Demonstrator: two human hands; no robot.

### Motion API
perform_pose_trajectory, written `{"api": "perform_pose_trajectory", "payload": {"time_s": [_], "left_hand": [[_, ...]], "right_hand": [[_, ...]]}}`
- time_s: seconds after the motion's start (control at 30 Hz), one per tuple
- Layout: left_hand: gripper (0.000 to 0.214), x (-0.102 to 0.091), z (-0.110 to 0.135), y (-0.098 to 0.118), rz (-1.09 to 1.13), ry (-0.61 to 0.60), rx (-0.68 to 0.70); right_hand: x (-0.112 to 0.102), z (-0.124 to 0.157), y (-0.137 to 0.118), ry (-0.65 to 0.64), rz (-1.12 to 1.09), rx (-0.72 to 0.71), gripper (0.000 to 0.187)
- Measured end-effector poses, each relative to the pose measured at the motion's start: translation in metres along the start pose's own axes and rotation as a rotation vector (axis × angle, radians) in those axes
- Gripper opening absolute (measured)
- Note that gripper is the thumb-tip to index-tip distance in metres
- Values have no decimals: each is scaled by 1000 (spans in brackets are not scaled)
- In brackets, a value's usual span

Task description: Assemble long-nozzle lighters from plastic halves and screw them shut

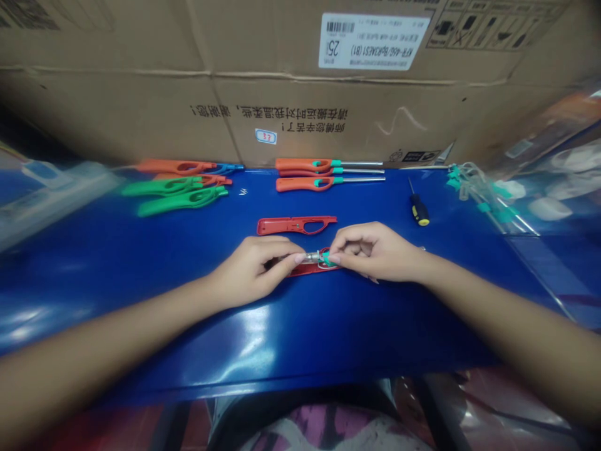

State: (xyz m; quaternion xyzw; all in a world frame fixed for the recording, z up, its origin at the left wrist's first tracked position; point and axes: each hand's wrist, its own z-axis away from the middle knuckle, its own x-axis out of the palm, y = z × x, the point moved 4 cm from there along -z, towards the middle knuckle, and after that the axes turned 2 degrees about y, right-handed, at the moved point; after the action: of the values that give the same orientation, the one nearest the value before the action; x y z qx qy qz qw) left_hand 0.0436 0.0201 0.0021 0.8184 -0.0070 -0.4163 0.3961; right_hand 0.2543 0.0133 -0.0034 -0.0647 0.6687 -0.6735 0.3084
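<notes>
My left hand (256, 268) pinches a clear fuel tank (310, 257) with a metal end, held over a red lighter half-shell (303, 270). Thumb and forefinger of my right hand (375, 252) close on a small green trigger piece (327, 257) at the tank's right end. A thin white wire shows by the green piece. Just beyond my hands a second red lighter half-shell (297, 225) lies flat, its inner side up, with the oval trigger opening at the right. My fingers hide part of the near shell and the tank's left end.
Several orange lighters (305, 184) with metal tubes lie along the cardboard wall (154, 119). Green and orange handle shells (181, 199) are at the left back. A black-yellow screwdriver (417, 210) and clear bags with green-tipped tubes (498, 200) are at the right on the blue table (188, 351).
</notes>
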Motion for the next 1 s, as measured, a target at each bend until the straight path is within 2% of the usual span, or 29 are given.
{"api": "perform_pose_trajectory", "payload": {"time_s": [1.0], "left_hand": [[24, 1, 0, 0, -6, -14, 4]], "right_hand": [[-1, 0, 2, -20, -25, 13, 24]]}}
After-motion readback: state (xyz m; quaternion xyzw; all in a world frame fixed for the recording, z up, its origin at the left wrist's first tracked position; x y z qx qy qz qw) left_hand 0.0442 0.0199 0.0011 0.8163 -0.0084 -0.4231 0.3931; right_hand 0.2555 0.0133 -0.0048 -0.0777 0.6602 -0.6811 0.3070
